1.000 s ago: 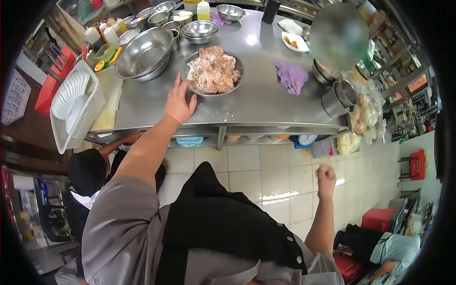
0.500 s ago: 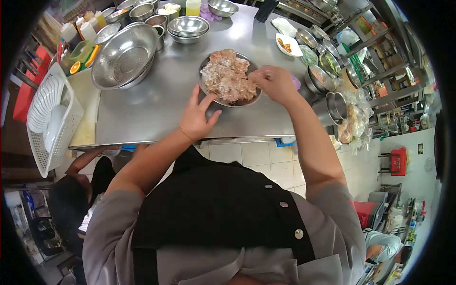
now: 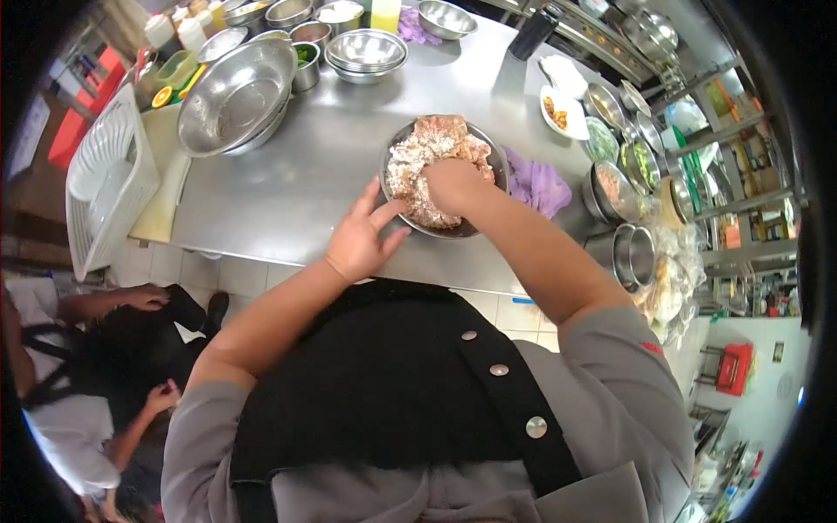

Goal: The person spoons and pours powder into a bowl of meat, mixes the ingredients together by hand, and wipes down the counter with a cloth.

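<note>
A steel bowl (image 3: 500,166) on the worktop holds minced meat (image 3: 440,131) dusted with white powder or crumbs. My right hand (image 3: 455,186) presses down into the meat, knuckles bent and fingers curled into it; the fingertips are hidden. At the bowl's near left rim is my left hand (image 3: 362,235), fingers and thumb spread, with a finger against or very near the rim. Just right of the bowl lies a crumpled purple cloth (image 3: 536,181).
A steel colander (image 3: 240,91) stands left, near a white basket (image 3: 113,187) and a cutting board (image 3: 161,196). Nested bowls (image 3: 366,54) sit behind. To the right are a white dish (image 3: 571,118) and several metal containers (image 3: 615,187). Another person (image 3: 87,366) is at lower left.
My right hand has moved from the bowl's right edge into the middle of the meat. My left hand stays by the rim. The view has shifted, showing the purple cloth and the other person more fully.
</note>
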The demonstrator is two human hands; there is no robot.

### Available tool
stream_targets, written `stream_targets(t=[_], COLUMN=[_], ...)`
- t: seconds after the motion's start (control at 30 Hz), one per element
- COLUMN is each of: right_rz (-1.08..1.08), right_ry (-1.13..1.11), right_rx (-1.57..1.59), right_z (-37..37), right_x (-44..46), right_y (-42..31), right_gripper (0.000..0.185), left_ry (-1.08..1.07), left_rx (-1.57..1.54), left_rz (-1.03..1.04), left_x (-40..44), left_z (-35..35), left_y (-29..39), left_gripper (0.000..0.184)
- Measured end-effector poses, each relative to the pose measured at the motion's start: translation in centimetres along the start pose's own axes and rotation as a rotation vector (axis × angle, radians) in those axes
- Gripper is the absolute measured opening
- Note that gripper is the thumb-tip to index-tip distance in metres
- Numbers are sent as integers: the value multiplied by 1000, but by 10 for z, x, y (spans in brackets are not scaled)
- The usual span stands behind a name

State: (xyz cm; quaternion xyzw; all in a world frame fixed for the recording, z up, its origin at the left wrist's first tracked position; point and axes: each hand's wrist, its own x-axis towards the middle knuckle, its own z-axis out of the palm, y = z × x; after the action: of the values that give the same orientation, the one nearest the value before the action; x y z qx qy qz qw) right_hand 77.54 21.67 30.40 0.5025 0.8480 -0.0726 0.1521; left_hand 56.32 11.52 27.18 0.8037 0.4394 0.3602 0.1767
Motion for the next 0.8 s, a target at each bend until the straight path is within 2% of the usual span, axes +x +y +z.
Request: stream_targets(t=[0.1, 0.2, 0.3, 0.4, 0.5, 0.6, 0.63, 0.73, 0.8], right_rz=[-116, -182, -205, -246, -266, -164, -145, -105, -76], right_ry=[-120, 88, -123, -223, -135, 114, 135, 72, 87], right_rx=[96, 138, 137, -23, 37, 51, 59, 104, 103], right_z=[-34, -68, -63, -46, -22, 4, 6, 5, -2], right_x=[-22, -53, -62, -57, -51, -54, -50, -43, -51], right_y=[20, 55, 85, 81, 79, 64, 60, 61, 60], right_gripper=[26, 35, 55, 65, 66, 56, 48, 43, 46], left_ry=[22, 21, 198, 367, 173, 249, 279, 217, 177], left_rx=[82, 49, -299, -458, -282, -279, -261, -265, -308], left_rz=[-29, -49, -488, -669, -837, -758, -722, -781, -747], left_x=[-1, -2, 18, 61, 91, 89, 89, 87, 78], left_z=[3, -5, 0, 34, 39, 46, 47, 39, 46], left_y=[11, 38, 50, 2, 24, 21, 23, 34, 27], left_gripper=[45, 47, 48, 47, 46, 45, 44, 48, 55])
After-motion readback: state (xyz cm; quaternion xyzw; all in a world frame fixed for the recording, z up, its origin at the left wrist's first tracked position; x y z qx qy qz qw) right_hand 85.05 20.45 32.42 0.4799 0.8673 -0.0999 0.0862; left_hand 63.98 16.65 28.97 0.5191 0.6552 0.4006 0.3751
